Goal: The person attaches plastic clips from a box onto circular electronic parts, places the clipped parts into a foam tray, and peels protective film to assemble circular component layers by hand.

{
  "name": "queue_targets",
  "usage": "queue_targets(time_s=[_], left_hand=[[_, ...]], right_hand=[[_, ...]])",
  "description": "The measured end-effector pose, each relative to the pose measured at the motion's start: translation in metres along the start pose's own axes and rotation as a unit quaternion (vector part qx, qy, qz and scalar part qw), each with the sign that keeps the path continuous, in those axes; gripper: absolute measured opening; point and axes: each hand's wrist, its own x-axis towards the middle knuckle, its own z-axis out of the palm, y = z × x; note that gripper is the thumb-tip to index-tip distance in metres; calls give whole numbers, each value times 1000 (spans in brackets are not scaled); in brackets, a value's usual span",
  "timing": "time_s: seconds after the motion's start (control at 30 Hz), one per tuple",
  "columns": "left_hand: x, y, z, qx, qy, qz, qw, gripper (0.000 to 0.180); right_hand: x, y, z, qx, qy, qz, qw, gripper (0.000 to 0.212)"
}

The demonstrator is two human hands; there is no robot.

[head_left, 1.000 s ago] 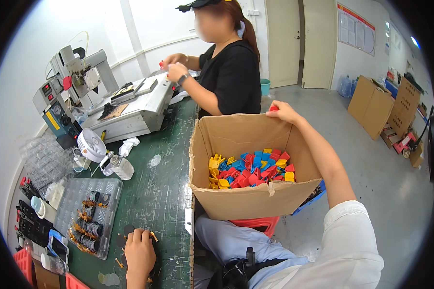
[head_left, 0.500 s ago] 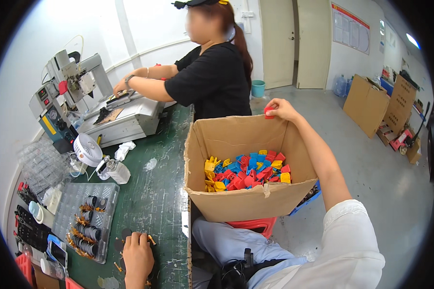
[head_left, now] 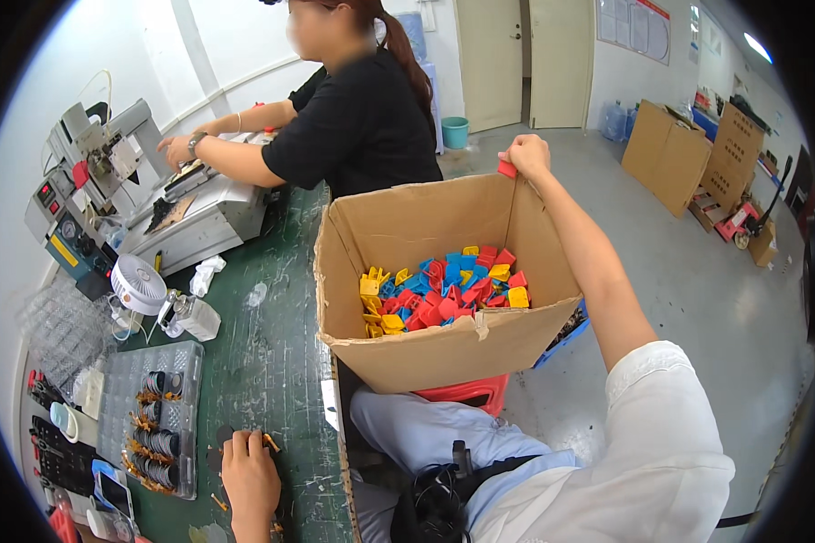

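- The small, blocky, red plastic piece (head_left: 507, 168) sits at the fingertips of the right hand (head_left: 527, 156), on its 8 o'clock side, close by the far right corner of the open, brown cardboard box (head_left: 407, 366); whether it touches the rim I cannot tell
- From those fingertips the jumbled heap of red, blue and yellow plastic pieces (head_left: 448, 311) lies toward 7 o'clock, down inside the box; the right hand is the nearer one, the left being well apart across the near left rim
- The red piece's long axis is hard to read, as fingers cover part of it; pieces in the heap point every way
- Right thumb and fingers are pinched on the red piece
- The left hand (head_left: 251, 471) rests on the worn green tabletop (head_left: 290, 362), fingers side by side and pointing toward 12; whether they grip anything underneath I cannot tell
- Flat, round, dark discs (head_left: 215, 459) lie just beside it toward 10 and 11 o'clock, a slim gold-coloured part (head_left: 270, 442) toward 1
- Since half a second ago the view has shifted, so the box appears nearer 11 o'clock in it; the red piece appears closer to the box corner, while the left hand stays beside the same discs
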Motion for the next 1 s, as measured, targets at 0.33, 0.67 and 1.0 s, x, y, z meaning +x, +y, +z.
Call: queue_targets(time_s=[0.33,0.67,1.0], left_hand=[[-2,2,-2,7,-5,0,1000,22],[-1,2,0,11,-3,1,1000,22],[-1,3,-1,11,-7,3,1000,22]], right_hand=[[7,13,-7,-56,-59,-7,997,19],[-14,-1,-4,-223,-165,-20,960,30],[-18,-6,-8,-203,-169,-10,964,36]])
